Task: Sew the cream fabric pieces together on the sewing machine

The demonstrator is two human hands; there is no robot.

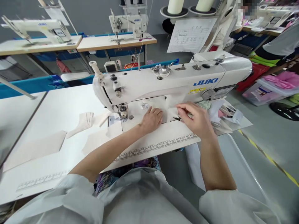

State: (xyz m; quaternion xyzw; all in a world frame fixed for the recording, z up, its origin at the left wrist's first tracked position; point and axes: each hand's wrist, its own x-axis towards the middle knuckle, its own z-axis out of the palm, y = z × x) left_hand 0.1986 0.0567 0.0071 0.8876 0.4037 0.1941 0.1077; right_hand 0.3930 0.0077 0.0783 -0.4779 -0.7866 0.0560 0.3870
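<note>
A white sewing machine (144, 85) stands on the white table (70, 99). My left hand (152, 119) lies on the machine bed below the arm, its fingers spread over something pale. To its right, my right hand (192, 116) is closed, with thumb and forefinger pinched at a pale scrap; what they grip is too small to name. Dark-tipped snips (177, 119) stick out under the right hand. Pale fabric pieces (35, 149) lie on the table to the left, and another piece (99, 140) lies in front of the needle area.
A printed ruler strip (154, 147) runs along the table's front edge. At the table's right end lies a pile of fabric and scraps (225, 116). A grey-white bin (240, 165) stands below. Other sewing machines (44, 29) and a person's arm (286, 37) are farther back.
</note>
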